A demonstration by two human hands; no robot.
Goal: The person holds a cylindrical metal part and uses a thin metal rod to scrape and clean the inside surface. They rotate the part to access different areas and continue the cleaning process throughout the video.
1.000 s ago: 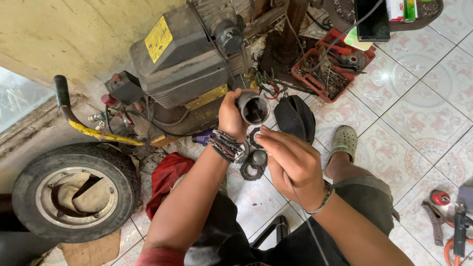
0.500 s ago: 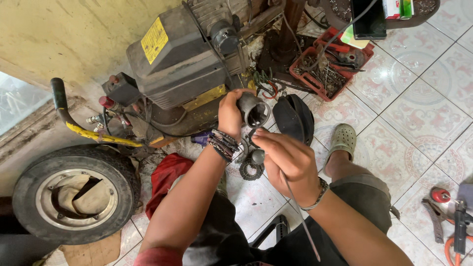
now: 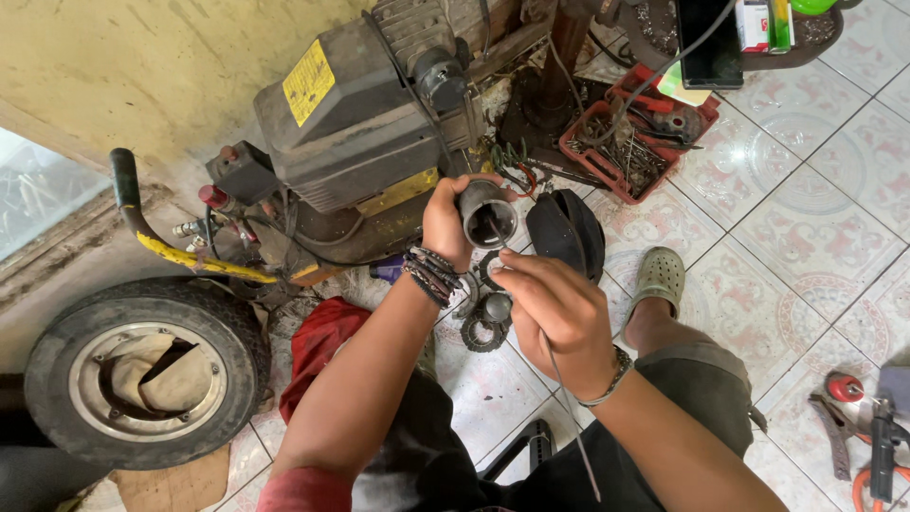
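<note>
My left hand point(image 3: 444, 224) grips a grey metal cylinder point(image 3: 486, 212), hollow and open towards me, held up in front of the air compressor. My right hand point(image 3: 555, 308) pinches a thin metal rod point(image 3: 573, 427); its tip pokes into the cylinder's mouth and its long end trails back over my lap. Below the hands, on the tiled floor, lie a toothed ring point(image 3: 481, 332) and a small round dark part point(image 3: 497, 306).
A dirty grey and yellow air compressor point(image 3: 355, 123) stands against the wall. A small wheel with tyre point(image 3: 142, 370) lies left, a red rag point(image 3: 322, 337) beside it. A red tray of tools point(image 3: 630, 133) sits behind, a black cap-like object point(image 3: 567, 228) near my sandalled foot point(image 3: 659, 275), pliers point(image 3: 839, 417) right.
My right hand has brought the thin rod up so its tip enters the cylinder. The left hand has tilted the cylinder slightly; the view shifted a little.
</note>
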